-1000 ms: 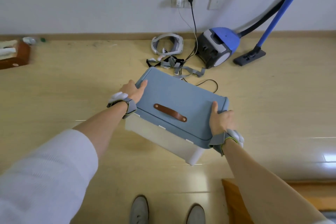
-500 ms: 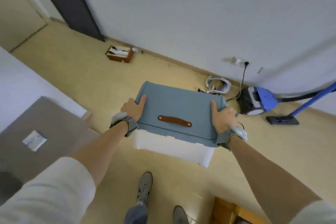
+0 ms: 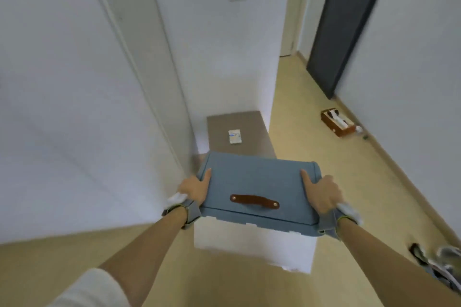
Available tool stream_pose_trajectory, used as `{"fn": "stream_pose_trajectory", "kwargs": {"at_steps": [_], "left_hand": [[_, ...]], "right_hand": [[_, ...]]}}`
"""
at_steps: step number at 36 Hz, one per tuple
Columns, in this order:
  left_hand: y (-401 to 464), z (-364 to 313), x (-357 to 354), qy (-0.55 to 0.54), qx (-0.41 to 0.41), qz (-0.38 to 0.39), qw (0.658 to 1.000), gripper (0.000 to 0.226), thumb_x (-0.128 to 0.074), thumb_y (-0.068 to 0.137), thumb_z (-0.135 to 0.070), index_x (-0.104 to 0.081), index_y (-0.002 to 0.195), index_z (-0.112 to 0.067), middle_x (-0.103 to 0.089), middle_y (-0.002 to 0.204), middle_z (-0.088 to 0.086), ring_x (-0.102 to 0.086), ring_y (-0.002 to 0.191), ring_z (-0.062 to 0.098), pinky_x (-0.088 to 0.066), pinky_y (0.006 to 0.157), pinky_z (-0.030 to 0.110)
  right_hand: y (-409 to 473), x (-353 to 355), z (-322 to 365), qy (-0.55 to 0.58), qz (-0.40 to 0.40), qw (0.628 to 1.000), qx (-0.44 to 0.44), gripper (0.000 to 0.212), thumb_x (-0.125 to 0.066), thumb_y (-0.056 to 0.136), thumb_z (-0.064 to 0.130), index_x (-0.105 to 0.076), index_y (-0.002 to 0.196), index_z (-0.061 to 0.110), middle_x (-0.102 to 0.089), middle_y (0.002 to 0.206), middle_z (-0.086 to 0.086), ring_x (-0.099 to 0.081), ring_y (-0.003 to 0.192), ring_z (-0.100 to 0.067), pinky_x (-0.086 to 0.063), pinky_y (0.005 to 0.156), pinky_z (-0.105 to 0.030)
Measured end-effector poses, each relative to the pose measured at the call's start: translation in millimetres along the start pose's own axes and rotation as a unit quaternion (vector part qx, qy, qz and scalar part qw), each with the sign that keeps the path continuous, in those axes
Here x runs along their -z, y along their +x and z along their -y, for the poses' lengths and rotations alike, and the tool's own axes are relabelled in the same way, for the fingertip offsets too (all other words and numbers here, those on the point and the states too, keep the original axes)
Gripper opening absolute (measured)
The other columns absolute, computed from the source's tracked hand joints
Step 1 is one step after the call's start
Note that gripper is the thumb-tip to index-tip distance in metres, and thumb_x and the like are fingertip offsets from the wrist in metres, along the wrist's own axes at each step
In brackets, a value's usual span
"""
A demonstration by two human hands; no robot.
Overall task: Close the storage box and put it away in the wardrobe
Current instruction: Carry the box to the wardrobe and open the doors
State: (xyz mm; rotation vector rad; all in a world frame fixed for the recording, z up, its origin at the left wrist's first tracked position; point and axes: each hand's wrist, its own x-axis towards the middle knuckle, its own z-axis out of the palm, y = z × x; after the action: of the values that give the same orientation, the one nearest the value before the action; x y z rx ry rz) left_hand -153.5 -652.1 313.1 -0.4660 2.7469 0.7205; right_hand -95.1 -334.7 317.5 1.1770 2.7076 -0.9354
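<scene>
The storage box (image 3: 257,244) is white with a blue fabric lid (image 3: 257,182) that bears a brown leather handle (image 3: 254,201). The lid is down on the box. I hold the box in the air at its two ends: my left hand (image 3: 194,188) grips the left end and my right hand (image 3: 323,193) grips the right end, thumbs on top of the lid. White wardrobe doors (image 3: 74,95) fill the left of the view and appear closed.
A low grey-brown cabinet (image 3: 252,132) with a small white packet (image 3: 235,136) on it stands just beyond the box. A brown tissue box (image 3: 338,123) lies on the floor by the right wall. A dark door (image 3: 341,22) is at the far right.
I have turned left with the box held in both hands; the vacuum cleaner and wall socket left the view, and the wardrobe doors and grey cabinet now lie ahead.
</scene>
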Motion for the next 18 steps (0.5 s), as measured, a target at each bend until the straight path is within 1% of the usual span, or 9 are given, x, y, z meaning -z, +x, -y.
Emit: {"fn": "stream_pose_trajectory", "kwargs": {"at_steps": [4,5,7,8,9,13,14,16,18], "left_hand": [[-12,118,68,-0.022,0.109,-0.054,0.992,0.076,-0.035,0.094,-0.071,-0.061,0.118,-0.004,-0.067,0.119,0.019,-0.064,0.108,0.036,-0.05,0.09,0.039],[-17,117,70,-0.021,0.109,-0.05,0.993,0.075,-0.035,0.094,-0.07,-0.061,0.119,-0.004,-0.067,0.12,0.019,-0.064,0.109,0.036,-0.049,0.091,0.039],[-25,197,104,-0.041,0.166,-0.08,0.982,0.075,-0.035,0.095,-0.069,-0.06,0.119,-0.003,-0.067,0.121,0.02,-0.063,0.11,0.037,-0.049,0.093,0.039],[-23,198,104,-0.044,0.166,-0.074,0.982,0.074,-0.035,0.095,-0.069,-0.06,0.119,-0.003,-0.067,0.12,0.02,-0.064,0.109,0.037,-0.049,0.093,0.04],[-36,266,131,-0.07,0.209,-0.089,0.971,0.075,-0.035,0.095,-0.07,-0.06,0.118,-0.003,-0.067,0.118,0.019,-0.064,0.106,0.036,-0.05,0.091,0.04],[-49,343,161,-0.085,0.232,-0.106,0.963,0.075,-0.032,0.09,-0.076,-0.064,0.101,-0.009,-0.071,0.105,0.014,-0.059,0.081,0.028,-0.044,0.073,0.033],[-48,347,163,-0.083,0.226,-0.106,0.965,0.072,-0.033,0.09,-0.076,-0.062,0.096,-0.011,-0.072,0.103,0.013,-0.057,0.078,0.027,-0.042,0.071,0.032],[-60,423,196,-0.101,0.276,-0.131,0.947,0.068,-0.034,0.09,-0.076,-0.06,0.094,-0.013,-0.071,0.102,0.012,-0.056,0.076,0.026,-0.042,0.07,0.032],[-62,459,211,-0.103,0.298,-0.153,0.936,0.069,-0.036,0.088,-0.077,-0.059,0.096,-0.013,-0.069,0.096,0.01,-0.057,0.075,0.027,-0.044,0.069,0.033]], "right_hand": [[-64,-76,89,-0.031,0.047,0.993,0.101,0.078,-0.053,0.096,0.064,-0.054,0.125,-0.009,-0.068,0.112,-0.027,-0.068,0.096,-0.044,-0.049,0.074,-0.043],[-68,-75,88,-0.033,0.054,0.994,0.092,0.078,-0.054,0.096,0.063,-0.054,0.125,-0.009,-0.068,0.113,-0.028,-0.068,0.098,-0.044,-0.049,0.075,-0.043],[-116,-127,138,-0.039,0.085,0.985,0.145,0.077,-0.056,0.097,0.06,-0.054,0.127,-0.011,-0.067,0.116,-0.031,-0.067,0.103,-0.046,-0.052,0.084,-0.047],[-123,-123,139,-0.034,0.091,0.985,0.142,0.077,-0.056,0.098,0.059,-0.055,0.128,-0.011,-0.067,0.118,-0.032,-0.067,0.105,-0.046,-0.054,0.088,-0.049],[-167,-165,175,-0.052,0.118,0.973,0.19,0.077,-0.055,0.098,0.059,-0.056,0.128,-0.012,-0.067,0.12,-0.032,-0.067,0.107,-0.046,-0.054,0.091,-0.049],[-222,-207,212,-0.059,0.17,0.959,0.218,0.081,-0.053,0.098,0.061,-0.054,0.132,-0.013,-0.065,0.127,-0.031,-0.065,0.112,-0.044,-0.051,0.095,-0.045],[-226,-210,210,-0.05,0.176,0.962,0.202,0.084,-0.053,0.098,0.062,-0.051,0.134,-0.014,-0.064,0.128,-0.031,-0.065,0.113,-0.045,-0.052,0.096,-0.046],[-288,-260,250,-0.062,0.198,0.947,0.246,0.085,-0.053,0.097,0.064,-0.05,0.135,-0.012,-0.062,0.13,-0.03,-0.064,0.115,-0.045,-0.05,0.097,-0.046],[-320,-278,269,-0.054,0.208,0.94,0.264,0.085,-0.054,0.095,0.065,-0.052,0.136,-0.01,-0.064,0.129,-0.029,-0.065,0.112,-0.044,-0.049,0.093,-0.044]]}}
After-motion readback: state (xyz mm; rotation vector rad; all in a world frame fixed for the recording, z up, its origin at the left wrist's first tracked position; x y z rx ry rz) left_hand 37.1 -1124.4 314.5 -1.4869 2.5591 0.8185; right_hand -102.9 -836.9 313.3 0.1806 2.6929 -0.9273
